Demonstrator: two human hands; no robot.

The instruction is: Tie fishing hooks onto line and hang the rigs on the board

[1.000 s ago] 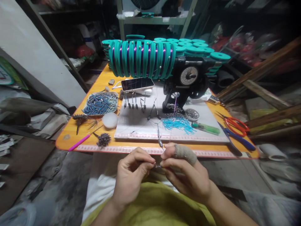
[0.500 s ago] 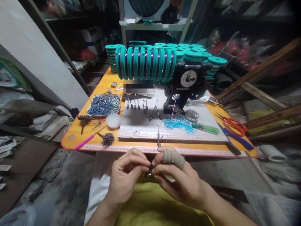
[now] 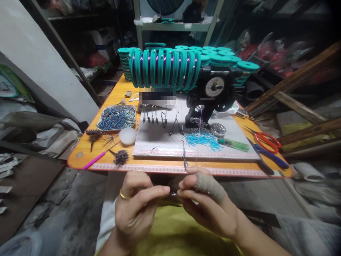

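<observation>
My right hand [image 3: 207, 199], a grey cloth sleeve [image 3: 209, 185] around one finger, pinches a small shiny metal piece [image 3: 174, 194] between thumb and fingertips. Just above its raised finger hangs a dark weight [image 3: 185, 164] on a twisted blue-grey cord [image 3: 184, 151]. My left hand [image 3: 138, 204], wearing a ring, points its index finger at the metal piece; its other fingers are curled and what they hold, if anything, is hidden. A thin line runs up from the right hand toward the row of teal spools [image 3: 165, 69].
A black stand with a dial [image 3: 214, 87] rises from the white board [image 3: 157, 142]. Around it are turquoise strands [image 3: 204, 140], a dish of metal bits [image 3: 218, 129], a green tube [image 3: 234, 144], orange-handled pliers [image 3: 266, 142], a tray of blue pieces [image 3: 117, 117] and a pink-handled tool [image 3: 93, 160].
My left fingertips have opened from their pinch near the metal piece; the index finger now stretches out and the hand sits slightly left. My right hand keeps its pinch and has shifted right since half a second ago.
</observation>
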